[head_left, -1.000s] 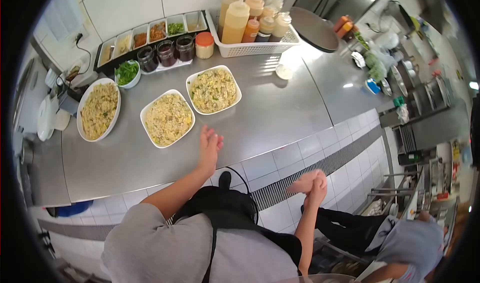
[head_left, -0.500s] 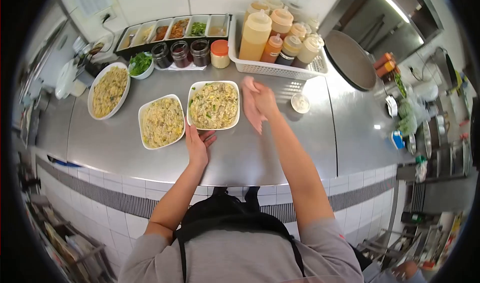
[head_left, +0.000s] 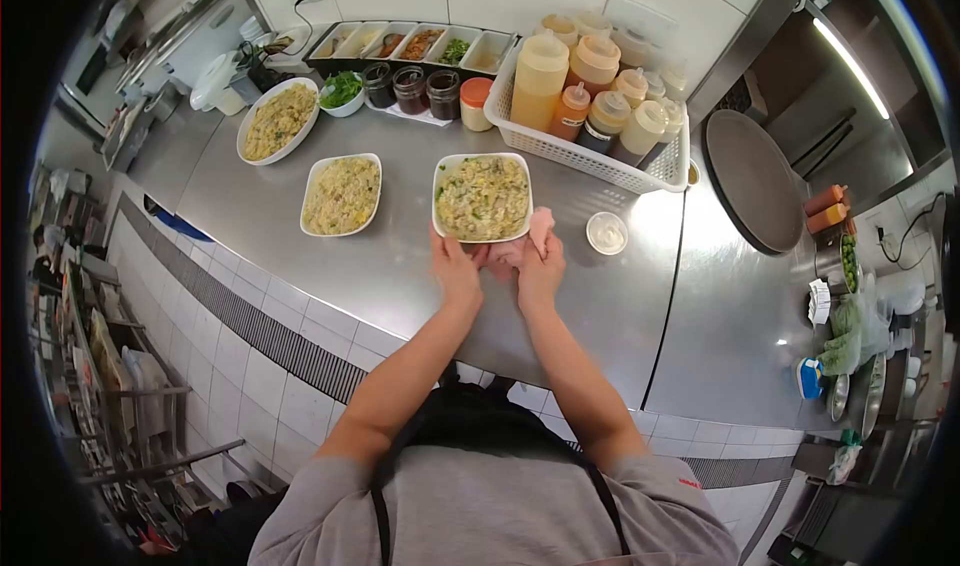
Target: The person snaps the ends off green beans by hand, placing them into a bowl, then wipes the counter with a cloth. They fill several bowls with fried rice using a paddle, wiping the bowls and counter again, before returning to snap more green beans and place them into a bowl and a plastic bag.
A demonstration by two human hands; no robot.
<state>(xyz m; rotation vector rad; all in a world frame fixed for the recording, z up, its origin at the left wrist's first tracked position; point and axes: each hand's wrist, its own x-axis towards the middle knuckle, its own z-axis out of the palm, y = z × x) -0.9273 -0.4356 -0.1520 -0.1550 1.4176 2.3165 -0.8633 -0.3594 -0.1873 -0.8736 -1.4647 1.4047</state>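
Square white bowl [head_left: 500,239] of fried rice: upright on steel surface [head_left: 410,251], directly before the person. Left hand [head_left: 458,274] touches its near-left corner; whether gripping, cannot tell. Right hand [head_left: 541,271] holds bunched pink cloth [head_left: 510,255] at near-right corner. Second rice bowl [head_left: 338,235] apart, leftward; small white cup [head_left: 592,243] rightward; squeeze-bottle basket [head_left: 600,164] behind, right.

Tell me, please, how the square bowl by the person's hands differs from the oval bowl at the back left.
The square bowl has four rounded corners; the oval bowl is elongated. The left hand is at the square bowl's near edge; the oval bowl stands untouched. Both are white and hold rice.
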